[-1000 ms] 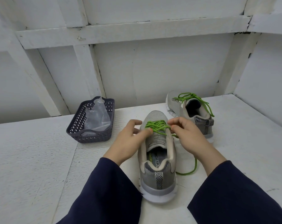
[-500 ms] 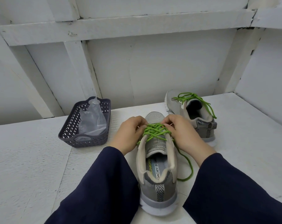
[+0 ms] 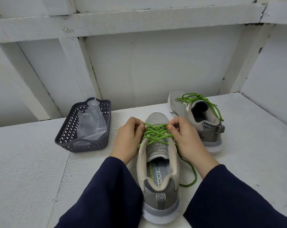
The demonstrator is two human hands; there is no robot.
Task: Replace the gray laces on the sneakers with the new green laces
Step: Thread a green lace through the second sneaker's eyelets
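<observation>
Both hands have shifted toward the toe of the near sneaker (image 3: 159, 193), baring the crossed rows between them. Fingers (image 3: 140, 127) of the left hand (image 3: 128, 140) and of the right hand (image 3: 187, 139) pinch the green lace (image 3: 156, 134) at its foremost row, one on each side. A loose end trails on the surface (image 3: 27, 162) at right. Second sneaker (image 3: 177, 104), green-laced, stands behind right. Basket (image 3: 68, 129) holding a clear bag (image 3: 91, 124) sits at left.

White painted table (image 3: 24, 162) against white timber-framed wall (image 3: 156, 63).
</observation>
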